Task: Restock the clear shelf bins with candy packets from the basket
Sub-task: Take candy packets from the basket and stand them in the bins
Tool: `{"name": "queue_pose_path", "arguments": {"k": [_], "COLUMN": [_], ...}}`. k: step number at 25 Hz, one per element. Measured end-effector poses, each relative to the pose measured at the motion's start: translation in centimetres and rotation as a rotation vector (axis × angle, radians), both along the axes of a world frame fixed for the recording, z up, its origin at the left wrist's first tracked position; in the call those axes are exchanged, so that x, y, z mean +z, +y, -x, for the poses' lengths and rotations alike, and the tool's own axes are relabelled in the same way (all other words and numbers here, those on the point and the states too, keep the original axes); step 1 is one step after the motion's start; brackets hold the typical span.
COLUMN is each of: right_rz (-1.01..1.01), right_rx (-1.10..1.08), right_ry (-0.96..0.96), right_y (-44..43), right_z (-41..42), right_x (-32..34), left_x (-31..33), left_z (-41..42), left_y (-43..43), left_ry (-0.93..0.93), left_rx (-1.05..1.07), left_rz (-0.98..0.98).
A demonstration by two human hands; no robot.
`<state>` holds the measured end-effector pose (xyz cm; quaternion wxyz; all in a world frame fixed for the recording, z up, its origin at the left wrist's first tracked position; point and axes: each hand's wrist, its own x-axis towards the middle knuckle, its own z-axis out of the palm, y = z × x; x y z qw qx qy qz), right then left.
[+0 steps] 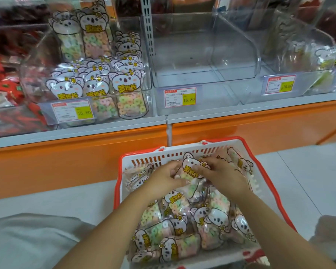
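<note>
Basket [121, 172] of candy packets [211, 216] at 6 o'clock.
Left hand [163, 178] and right hand [222, 176] curl fingers [200, 168] round one, likely for the bare bin [184, 55] at 12 o'clock.

Shelf surroundings
We see yellow 16.80 price tags [179, 98], red packets [0, 90] at left, an orange shelf base [66, 162].

There is one basket [182, 152]. In it are two hands, the left hand [163, 179] and the right hand [223, 175], which grip one candy packet [190, 171]. The other packets [211, 218] in the basket are more than ten, but they overlap too much to count exactly. There are three clear bins: left bin [146, 55], middle bin [192, 55] and right bin [279, 45]. There are four price labels [180, 98], and the picture edge cuts the fourth.
</note>
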<state>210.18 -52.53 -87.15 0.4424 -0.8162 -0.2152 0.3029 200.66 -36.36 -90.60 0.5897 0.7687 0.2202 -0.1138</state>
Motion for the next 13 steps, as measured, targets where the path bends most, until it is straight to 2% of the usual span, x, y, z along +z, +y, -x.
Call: {"name": "queue_pose_path", "arguments": {"k": [2, 4, 7, 9, 13], "right_rz": [-0.059, 0.045, 0.408, 0.500, 0.410], "right_rx": [-0.111, -0.078, 0.386, 0.505, 0.381], "right_ry": [0.089, -0.015, -0.241, -0.340, -0.556], "right_y": [0.6, 1.2, 1.6, 1.8, 2.0], "right_z": [-0.1, -0.7, -0.5, 0.2, 0.7], "right_x": [-1.3, -3.2, -6.3, -8.2, -9.3], "left_x": [0.1, 0.2, 0.3, 0.9, 1.3], "left_z": [0.6, 1.4, 2.6, 3.2, 4.0], "left_y": [0.4, 1.1, 2.4, 2.8, 2.9], "left_ry": [0.001, -0.007, -0.036, -0.065, -0.071], "left_rx": [0.080, 0.174, 0.336, 0.450, 0.521], "left_rz": [0.057, 0.083, 0.161, 0.263, 0.335]}}
